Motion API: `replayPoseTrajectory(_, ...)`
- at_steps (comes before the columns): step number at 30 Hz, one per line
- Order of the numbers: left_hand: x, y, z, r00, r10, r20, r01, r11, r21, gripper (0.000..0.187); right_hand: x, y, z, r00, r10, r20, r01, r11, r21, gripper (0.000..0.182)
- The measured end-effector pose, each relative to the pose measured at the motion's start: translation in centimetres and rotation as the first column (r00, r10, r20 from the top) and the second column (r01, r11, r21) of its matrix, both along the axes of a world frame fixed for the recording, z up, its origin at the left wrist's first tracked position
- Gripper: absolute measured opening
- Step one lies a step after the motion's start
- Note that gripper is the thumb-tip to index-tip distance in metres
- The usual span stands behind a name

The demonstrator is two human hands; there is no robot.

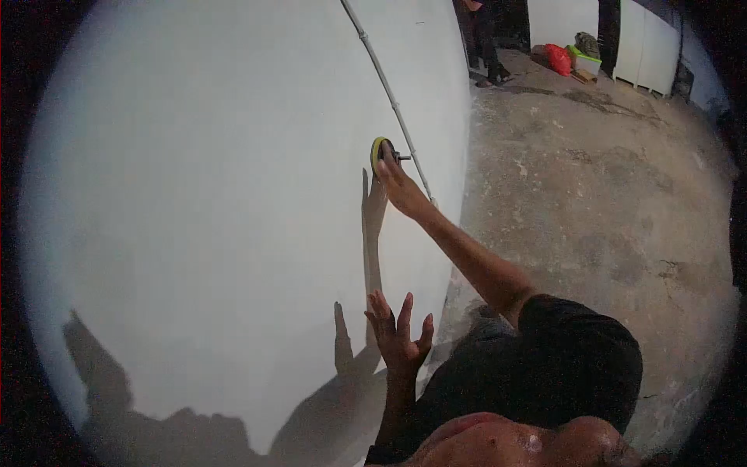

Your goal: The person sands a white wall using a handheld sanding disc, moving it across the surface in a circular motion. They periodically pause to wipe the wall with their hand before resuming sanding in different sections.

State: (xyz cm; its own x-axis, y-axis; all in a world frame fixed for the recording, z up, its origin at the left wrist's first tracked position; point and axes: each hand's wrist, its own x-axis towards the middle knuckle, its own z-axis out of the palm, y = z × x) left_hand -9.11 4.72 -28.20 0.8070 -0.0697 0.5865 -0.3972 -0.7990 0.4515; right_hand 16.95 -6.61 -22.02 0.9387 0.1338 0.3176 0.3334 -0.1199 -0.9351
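A round pad (377,149) with a yellow rim and dark back lies against the white wall (233,156). A short dark stem sticks out from its back. My right hand (398,187), on the stretched-out arm, presses on the pad's back with its fingers around the stem side. Lower down, my left hand (401,338) is raised close to the wall with its fingers spread and nothing in it. Shadows of both arms fall on the wall.
A thin pipe (385,82) runs down the wall beside the pad. Stained concrete floor (576,187) extends to the right. At the back are a person's legs (488,47), a red bag (557,59), a box (585,64) and white panels (646,47).
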Motion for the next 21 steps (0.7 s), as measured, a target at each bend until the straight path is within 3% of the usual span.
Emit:
replayPoseTrajectory(1, 0.2, 0.1, 0.0, 1.000, 0.008, 0.004, -0.008, 1.000, 0.027, 0.057, 0.7, 0.0, 0.0, 0.998, 0.041, -0.055, -0.037, 0.997, 0.073, 0.068)
replayPoseTrajectory(2, 0.3, 0.2, 0.1, 1.000, 0.006, 0.015, -0.006, 0.999, 0.032, 0.057, 0.4, 0.0, -0.6, 0.996, 0.094, -0.013, -0.094, 0.995, -0.045, 0.069)
replayPoseTrajectory(4, 0.4, 0.0, -0.6, 0.997, 0.026, 0.071, -0.029, 0.998, 0.047, 0.057, -3.6, 0.8, -1.4, 0.965, 0.111, 0.236, -0.036, 0.953, -0.300, 0.071)
replayPoseTrajectory(7, 0.4, 0.0, -0.8, 0.995, 0.067, 0.079, -0.072, 0.996, 0.059, 0.056, -5.9, 0.9, -1.3, 0.962, 0.081, 0.259, 0.059, 0.871, -0.489, 0.071)
replayPoseTrajectory(8, 0.1, -0.2, -0.3, 0.996, 0.063, 0.070, -0.068, 0.996, 0.061, 0.056, -5.3, 0.6, -0.8, 0.965, 0.077, 0.251, 0.057, 0.871, -0.489, 0.071)
replayPoseTrajectory(10, -0.1, -0.6, 0.8, 0.996, 0.045, 0.071, -0.048, 0.997, 0.054, 0.055, -1.7, 0.0, -0.7, 0.992, -0.074, 0.105, 0.104, 0.945, -0.310, 0.069)
replayPoseTrajectory(11, -0.3, -0.9, 0.8, 0.997, 0.042, 0.063, -0.045, 0.998, 0.051, 0.055, 0.1, -0.1, -3.0, 0.992, -0.077, 0.097, 0.104, 0.943, -0.315, 0.069)
replayPoseTrajectory(12, -0.4, -1.0, 0.8, 0.997, 0.040, 0.065, -0.043, 0.998, 0.048, 0.055, 2.6, 0.2, -6.2, 0.949, -0.090, 0.303, 0.212, 0.893, -0.396, 0.069)
replayPoseTrajectory(15, -0.1, -0.8, 0.6, 0.994, 0.018, 0.112, -0.023, 0.999, 0.043, 0.056, -1.4, 1.8, -4.6, 0.958, -0.048, 0.281, 0.103, 0.977, -0.185, 0.067)
replayPoseTrajectory(17, 0.2, -0.6, 0.2, 0.996, 0.027, 0.089, -0.027, 1.000, -0.001, 0.055, -6.6, 2.0, -2.3, 0.936, -0.009, 0.352, 0.150, 0.915, -0.374, 0.067)
replayPoseTrajectory(20, -0.1, -0.6, 1.1, 0.996, 0.019, 0.082, -0.019, 1.000, 0.008, 0.056, -2.6, 0.9, -1.5, 0.947, -0.099, 0.306, 0.204, 0.920, -0.335, 0.067)
replayPoseTrajectory(21, -0.2, -0.7, 1.2, 0.997, 0.019, 0.078, -0.021, 0.999, 0.024, 0.056, -0.9, 0.1, -0.3, 0.975, -0.118, 0.186, 0.167, 0.946, -0.276, 0.067)
